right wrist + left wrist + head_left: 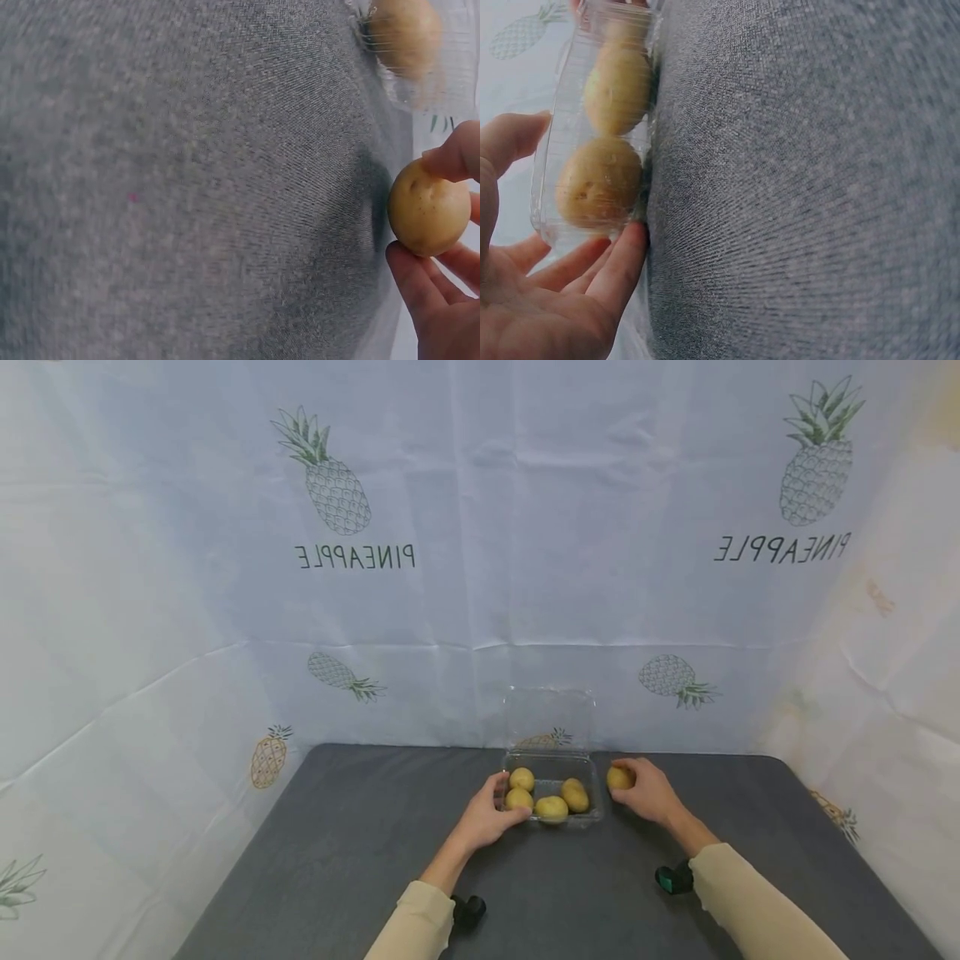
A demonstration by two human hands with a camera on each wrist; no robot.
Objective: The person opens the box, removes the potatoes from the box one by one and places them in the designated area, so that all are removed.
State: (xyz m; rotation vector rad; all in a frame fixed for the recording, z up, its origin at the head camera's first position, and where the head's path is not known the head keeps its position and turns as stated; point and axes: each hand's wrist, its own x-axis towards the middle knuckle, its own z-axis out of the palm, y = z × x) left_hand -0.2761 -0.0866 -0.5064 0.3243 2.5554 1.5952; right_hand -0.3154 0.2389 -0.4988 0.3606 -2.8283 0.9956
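Note:
Near the back of the table, a clear plastic clamshell container point(549, 787) stands with its lid point(551, 710) raised behind it. Several yellow potatoes point(552, 809) lie inside, two on the left and others toward the front and right. My left hand point(483, 817) holds the container's left front corner, thumb at one side and fingers at another. Just right of the container, my right hand point(648, 789) grips a potato point(427, 208) between thumb and fingers. In the right wrist view this potato is close to the grey cloth; whether it touches is unclear.
Dark grey cloth covers the table point(360, 860). A white curtain point(480, 568) with pineapple prints hangs behind the table and along both sides. Black devices point(468, 912) are worn at both wrists.

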